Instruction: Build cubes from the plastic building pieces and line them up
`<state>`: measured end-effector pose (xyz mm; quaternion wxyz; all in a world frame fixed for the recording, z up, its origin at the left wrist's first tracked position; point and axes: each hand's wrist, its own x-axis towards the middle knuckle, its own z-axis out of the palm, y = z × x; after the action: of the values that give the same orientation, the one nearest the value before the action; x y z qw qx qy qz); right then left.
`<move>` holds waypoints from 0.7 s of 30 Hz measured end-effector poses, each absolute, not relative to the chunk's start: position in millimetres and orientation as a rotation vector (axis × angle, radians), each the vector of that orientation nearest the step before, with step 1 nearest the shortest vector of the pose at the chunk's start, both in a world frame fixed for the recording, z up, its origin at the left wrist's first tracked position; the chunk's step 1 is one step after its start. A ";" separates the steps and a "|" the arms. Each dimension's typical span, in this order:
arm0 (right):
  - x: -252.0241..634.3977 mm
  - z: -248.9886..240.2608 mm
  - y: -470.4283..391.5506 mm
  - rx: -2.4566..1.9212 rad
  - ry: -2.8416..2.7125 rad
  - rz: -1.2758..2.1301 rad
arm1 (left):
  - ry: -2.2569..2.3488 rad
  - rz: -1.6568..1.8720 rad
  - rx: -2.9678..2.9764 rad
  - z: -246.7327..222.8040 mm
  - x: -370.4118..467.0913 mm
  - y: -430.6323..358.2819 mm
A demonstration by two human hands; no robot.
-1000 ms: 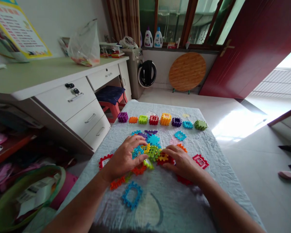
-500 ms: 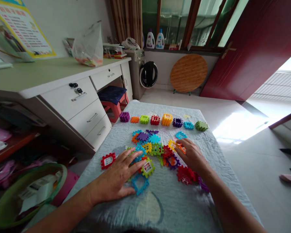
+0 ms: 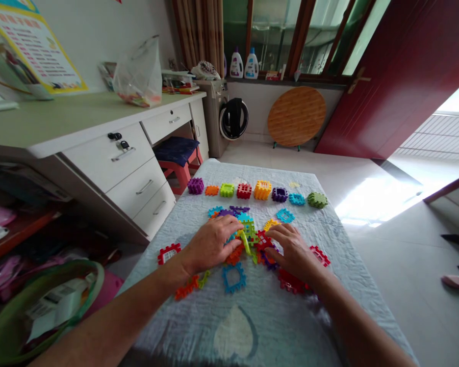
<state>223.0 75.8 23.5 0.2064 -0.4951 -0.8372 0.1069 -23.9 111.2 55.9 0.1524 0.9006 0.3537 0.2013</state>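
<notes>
I see a lime piece (image 3: 246, 242) in the middle of the worktop (image 3: 199, 331), at the left hand (image 3: 213, 240). It is tipped up, so its thin edge faces me. Its long way slants from the top, by the left fingers, down and a bit to the right.

A messy pile is all around it. A green piece (image 3: 248, 228) is just behind, and a red piece (image 3: 262, 238) is to its right, by the right fingertips. These crowd the lime piece. A blue frame (image 3: 234, 278) lies flat in front, nearer to me. A red frame (image 3: 169, 253) sits well apart on the left. At the back I see a row of colored blocks, from a purple stack (image 3: 196, 186) to a dark green stack (image 3: 317, 200).

Both arms reach in from the near corners, with the backs of the hands up. The left grip pinches the lime piece between fingers and thumb. The right hand (image 3: 292, 251) has bent fingers over the pile, but I can't tell if its grip holds anything.
</notes>
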 end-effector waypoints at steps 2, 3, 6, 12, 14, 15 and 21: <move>219.2 22.6 77.0 -1.387 -2.322 0.298 | 1.036 0.753 2.445 61.4 -17.6 118.3; 217.1 22.5 77.7 -1.389 -2.310 0.286 | 1.056 0.837 2.364 61.6 -15.4 122.2; 209.0 22.3 79.9 -1.359 -2.323 0.240 | 1.155 1.039 2.146 51.8 -13.7 134.0; 190.9 16.8 83.7 -1.328 -2.465 0.318 | 1.336 1.167 2.057 21.9 -29.3 146.3; 188.4 15.8 85.1 -1.338 -2.453 0.347 | 1.353 1.146 2.067 18.3 -35.1 146.8; 188.3 15.7 85.7 -1.354 -2.436 0.351 | 1.355 1.136 2.073 17.7 -37.4 147.0; 202.9 14.4 85.8 -1.380 -2.198 0.371 | 1.360 1.125 2.082 17.5 -43.4 149.1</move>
<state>202.9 85.8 14.4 0.2572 -0.5088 -0.8101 0.1367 -43.4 149.1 17.5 0.2045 0.7468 0.4875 0.4035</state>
